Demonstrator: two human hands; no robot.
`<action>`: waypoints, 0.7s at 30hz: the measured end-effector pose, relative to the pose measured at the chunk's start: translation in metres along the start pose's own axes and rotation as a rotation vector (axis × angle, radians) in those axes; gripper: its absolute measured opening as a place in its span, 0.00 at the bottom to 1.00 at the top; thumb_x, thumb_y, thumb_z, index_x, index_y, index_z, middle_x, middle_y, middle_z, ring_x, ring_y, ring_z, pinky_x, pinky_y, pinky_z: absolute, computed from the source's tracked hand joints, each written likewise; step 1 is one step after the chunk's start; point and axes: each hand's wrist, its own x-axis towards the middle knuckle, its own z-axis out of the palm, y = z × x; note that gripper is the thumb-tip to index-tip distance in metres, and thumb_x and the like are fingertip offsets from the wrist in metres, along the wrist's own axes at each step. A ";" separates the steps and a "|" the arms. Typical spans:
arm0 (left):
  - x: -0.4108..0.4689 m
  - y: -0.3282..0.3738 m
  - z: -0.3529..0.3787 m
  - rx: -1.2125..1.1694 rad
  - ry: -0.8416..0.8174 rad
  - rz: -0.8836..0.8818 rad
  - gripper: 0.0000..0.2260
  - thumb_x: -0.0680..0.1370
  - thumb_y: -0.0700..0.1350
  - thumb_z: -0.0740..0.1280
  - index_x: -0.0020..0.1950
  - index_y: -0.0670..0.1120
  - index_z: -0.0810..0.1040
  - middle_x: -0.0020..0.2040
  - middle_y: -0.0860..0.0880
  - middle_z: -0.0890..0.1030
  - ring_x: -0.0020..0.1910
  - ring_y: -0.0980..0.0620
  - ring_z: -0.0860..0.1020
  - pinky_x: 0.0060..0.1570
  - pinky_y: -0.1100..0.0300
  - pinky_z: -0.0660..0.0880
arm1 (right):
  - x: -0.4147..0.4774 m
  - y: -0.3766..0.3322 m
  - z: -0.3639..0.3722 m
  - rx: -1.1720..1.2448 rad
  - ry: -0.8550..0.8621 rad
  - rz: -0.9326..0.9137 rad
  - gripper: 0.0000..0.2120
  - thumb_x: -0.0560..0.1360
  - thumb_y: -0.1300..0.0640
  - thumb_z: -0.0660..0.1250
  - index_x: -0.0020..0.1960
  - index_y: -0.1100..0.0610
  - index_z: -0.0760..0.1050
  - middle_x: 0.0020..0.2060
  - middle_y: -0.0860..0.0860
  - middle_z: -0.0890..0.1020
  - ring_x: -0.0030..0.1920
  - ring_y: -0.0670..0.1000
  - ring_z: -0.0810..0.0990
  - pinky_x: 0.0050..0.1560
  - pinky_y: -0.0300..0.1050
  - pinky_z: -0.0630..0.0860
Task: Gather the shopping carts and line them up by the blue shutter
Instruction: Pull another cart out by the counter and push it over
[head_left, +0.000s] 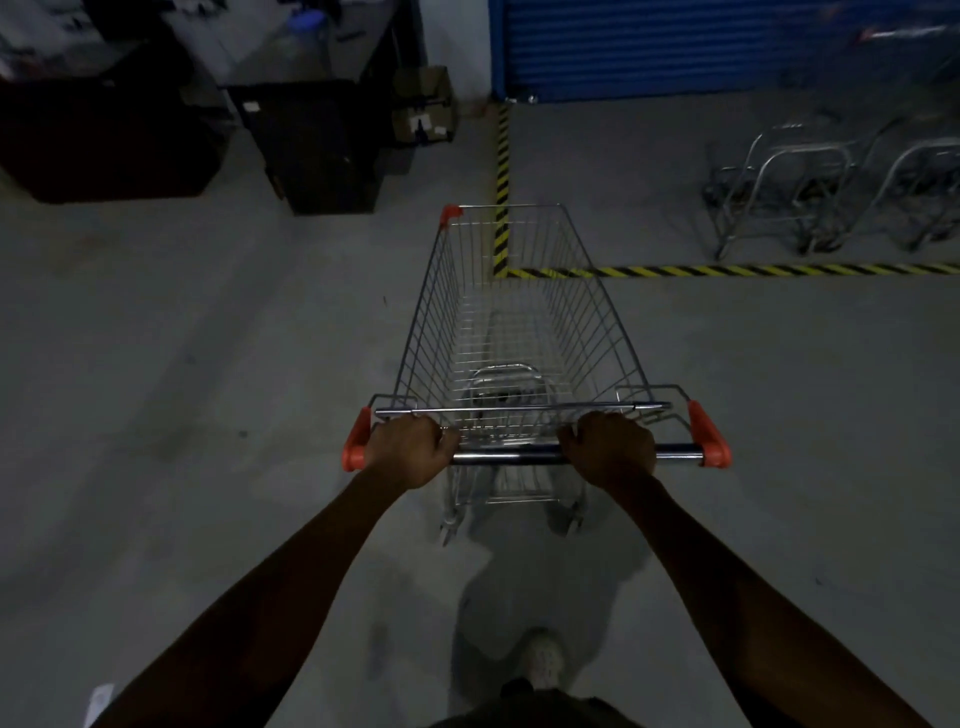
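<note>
Currently both the left hand (410, 449) and right hand (610, 447) are gripping the cart (511, 322) by its handle bar (519, 458); empty, stiff wire frame, probably rolling lightly.

One view only: your head camera, wide-angle, faces forward and steeply down. Your shoe (543, 657) shows at bottom edge, nearly straight below. Left hand (410, 449) and right hand (610, 447) grip handle (524, 458) of shopping cart (519, 322) close in, frame centre. Blue shutter (675, 47) lies far off, top right.

Shiny wire cart (519, 312) (matt floor (208, 364))
</note>
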 end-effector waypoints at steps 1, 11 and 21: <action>0.019 0.005 -0.001 0.011 0.001 0.007 0.25 0.82 0.61 0.52 0.45 0.47 0.82 0.48 0.45 0.84 0.50 0.43 0.82 0.48 0.53 0.74 | 0.016 0.006 -0.003 -0.004 -0.006 0.004 0.23 0.81 0.40 0.55 0.53 0.55 0.80 0.50 0.54 0.84 0.51 0.57 0.83 0.45 0.45 0.70; 0.196 0.058 -0.023 0.034 0.047 0.101 0.23 0.82 0.59 0.55 0.41 0.47 0.82 0.45 0.44 0.84 0.47 0.43 0.83 0.46 0.54 0.74 | 0.156 0.071 -0.027 0.012 -0.024 0.079 0.23 0.82 0.40 0.54 0.50 0.56 0.79 0.46 0.54 0.83 0.47 0.55 0.82 0.41 0.44 0.66; 0.401 0.137 -0.039 -0.035 0.202 0.277 0.24 0.79 0.60 0.51 0.35 0.48 0.78 0.37 0.45 0.83 0.38 0.44 0.83 0.41 0.54 0.77 | 0.328 0.163 -0.047 0.011 -0.005 0.199 0.23 0.79 0.37 0.51 0.43 0.52 0.75 0.47 0.54 0.83 0.47 0.57 0.82 0.42 0.46 0.70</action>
